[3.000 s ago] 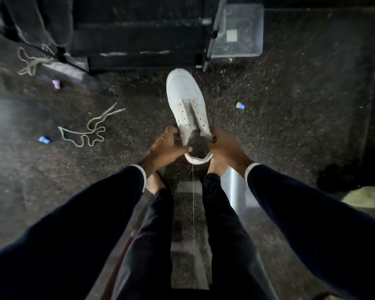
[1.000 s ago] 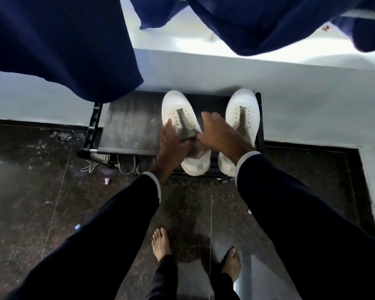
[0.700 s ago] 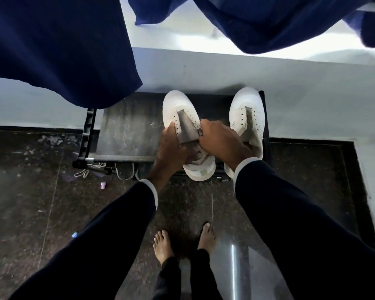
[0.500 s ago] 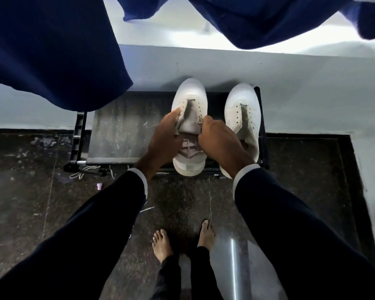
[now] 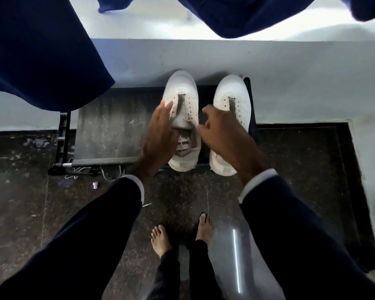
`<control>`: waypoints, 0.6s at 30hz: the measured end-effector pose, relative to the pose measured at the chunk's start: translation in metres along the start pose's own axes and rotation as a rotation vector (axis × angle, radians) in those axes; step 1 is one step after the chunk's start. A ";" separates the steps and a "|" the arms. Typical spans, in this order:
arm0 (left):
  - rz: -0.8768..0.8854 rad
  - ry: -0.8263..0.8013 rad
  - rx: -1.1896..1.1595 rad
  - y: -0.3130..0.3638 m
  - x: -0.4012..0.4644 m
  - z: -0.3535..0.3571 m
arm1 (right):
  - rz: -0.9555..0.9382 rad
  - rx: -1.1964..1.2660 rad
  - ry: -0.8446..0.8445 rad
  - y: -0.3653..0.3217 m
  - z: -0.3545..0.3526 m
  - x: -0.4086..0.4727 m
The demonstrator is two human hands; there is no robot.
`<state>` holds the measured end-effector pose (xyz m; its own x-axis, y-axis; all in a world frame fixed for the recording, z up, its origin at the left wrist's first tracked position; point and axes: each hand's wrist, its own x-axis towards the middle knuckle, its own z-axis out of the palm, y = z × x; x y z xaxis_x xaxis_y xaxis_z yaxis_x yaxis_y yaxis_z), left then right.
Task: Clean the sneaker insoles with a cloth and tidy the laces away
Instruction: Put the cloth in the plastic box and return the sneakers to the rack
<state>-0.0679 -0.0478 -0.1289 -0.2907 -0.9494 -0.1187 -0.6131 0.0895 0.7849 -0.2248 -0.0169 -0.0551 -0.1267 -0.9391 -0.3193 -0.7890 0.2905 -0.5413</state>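
Both hands had released the left sneaker (image 5: 181,118) onto the rack (image 5: 108,131); left hand (image 5: 160,135) and right hand (image 5: 223,135) fingers relaxed, empty. Sneaker judged light, soft-collared; best gripped at heel.

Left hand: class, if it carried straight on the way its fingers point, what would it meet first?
Probably the left sneaker: the left hand has straight fingers aimed at its lace-hole edge, though depth is unclear.

One head-worn view — looking steeply down, close above the shoe rack (image 5: 108,135) and floor (image 5: 182,198)
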 end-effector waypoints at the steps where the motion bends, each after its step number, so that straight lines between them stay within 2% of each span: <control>1: 0.066 0.033 0.018 0.003 -0.002 -0.001 | 0.011 0.036 0.104 0.007 -0.009 -0.008; 3: 0.241 0.055 0.115 0.012 -0.004 0.003 | 0.074 0.030 0.312 0.031 -0.022 -0.026; 4: 0.312 0.038 0.193 0.020 -0.006 0.005 | 0.131 0.017 0.348 0.046 -0.024 -0.035; 7: 0.357 -0.102 0.424 0.042 -0.007 0.019 | 0.341 0.107 0.157 0.079 -0.022 -0.047; 9: 0.331 -0.151 0.557 0.052 -0.003 0.031 | 0.378 0.168 0.056 0.086 -0.020 -0.043; 13: 0.245 -0.093 0.625 0.056 0.007 0.046 | 0.295 0.161 0.026 0.085 -0.015 -0.029; 18: 0.274 -0.057 0.674 0.062 0.017 0.049 | 0.239 0.002 0.064 0.092 -0.010 -0.020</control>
<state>-0.1465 -0.0433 -0.1117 -0.5249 -0.8510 -0.0178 -0.8267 0.5047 0.2486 -0.3006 0.0265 -0.0905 -0.3475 -0.8532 -0.3889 -0.7310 0.5063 -0.4575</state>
